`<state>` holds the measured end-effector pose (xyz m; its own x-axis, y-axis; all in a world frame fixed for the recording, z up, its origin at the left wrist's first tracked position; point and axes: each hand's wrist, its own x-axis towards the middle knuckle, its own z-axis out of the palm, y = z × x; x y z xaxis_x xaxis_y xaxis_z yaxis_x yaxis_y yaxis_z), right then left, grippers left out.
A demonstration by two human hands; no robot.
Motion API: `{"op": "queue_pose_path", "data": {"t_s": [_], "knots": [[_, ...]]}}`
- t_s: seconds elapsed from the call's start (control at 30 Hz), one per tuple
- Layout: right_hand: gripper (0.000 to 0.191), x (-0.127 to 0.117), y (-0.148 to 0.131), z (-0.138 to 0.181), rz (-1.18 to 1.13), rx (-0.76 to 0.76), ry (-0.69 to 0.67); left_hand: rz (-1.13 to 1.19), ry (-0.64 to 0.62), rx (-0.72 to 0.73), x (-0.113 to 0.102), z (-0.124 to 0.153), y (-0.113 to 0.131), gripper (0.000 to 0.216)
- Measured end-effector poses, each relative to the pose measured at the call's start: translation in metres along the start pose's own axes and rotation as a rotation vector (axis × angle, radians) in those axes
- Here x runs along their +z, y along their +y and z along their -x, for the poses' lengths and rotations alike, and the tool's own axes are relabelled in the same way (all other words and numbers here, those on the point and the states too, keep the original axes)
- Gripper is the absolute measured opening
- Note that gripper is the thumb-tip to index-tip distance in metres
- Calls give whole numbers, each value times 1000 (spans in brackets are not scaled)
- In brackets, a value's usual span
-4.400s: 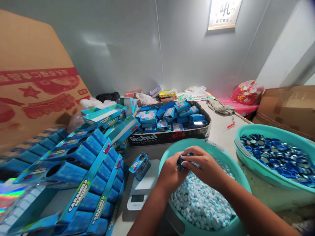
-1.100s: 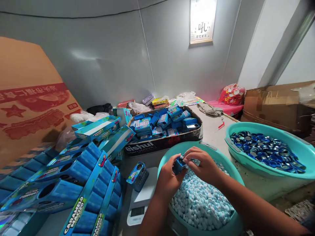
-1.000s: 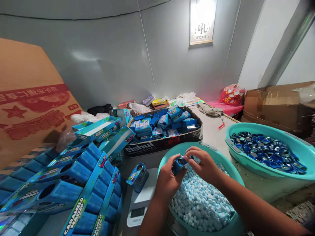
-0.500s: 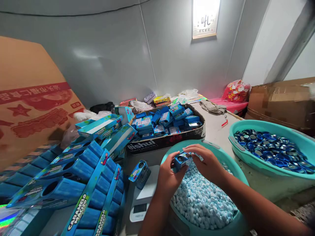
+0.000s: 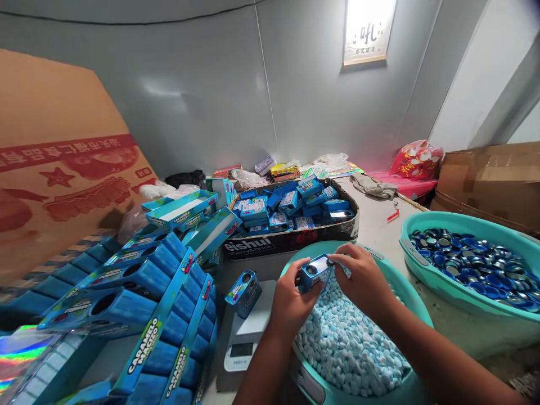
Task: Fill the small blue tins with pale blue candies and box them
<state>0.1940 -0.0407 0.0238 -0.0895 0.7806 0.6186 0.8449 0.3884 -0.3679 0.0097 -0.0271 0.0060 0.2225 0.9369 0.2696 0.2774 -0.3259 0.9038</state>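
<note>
My left hand is wrapped round a small blue candy box, tilted, with a round dark hole in its top face. At the box's right end, the fingertips of my right hand pinch its edge. Both hands are above a turquoise tub full of pale blue and white candies. Left of the hands, another blue box leans on a white digital scale.
Behind the tub stands a black carton heaped with blue boxes. A second turquoise tub at right holds blue metallic lids. Blue display trays are stacked at left below a large cardboard box. A grey cloth lies farther back.
My right hand has drawn back from over the box's top to its right end, uncovering the pale top face. The whole view has shifted slightly, moving the scene rightward.
</note>
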Motion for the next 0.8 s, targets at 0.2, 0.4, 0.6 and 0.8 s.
{"op": "queue_pose_path", "data": {"t_s": [0.2,0.4,0.6,0.8], "knots": [[37,-2,-17,3,28,-88,-96,5,-10,8,2,0,-3,50],[47,0,-27,7,-54,-184,-189,14,-74,27,2,1,0,45],[51,-2,-22,5,-214,-191,-187,29,-50,6,0,0,3,48],[51,-5,-18,3,-334,-104,-49,89,60,-11,5,3,1,51]]}}
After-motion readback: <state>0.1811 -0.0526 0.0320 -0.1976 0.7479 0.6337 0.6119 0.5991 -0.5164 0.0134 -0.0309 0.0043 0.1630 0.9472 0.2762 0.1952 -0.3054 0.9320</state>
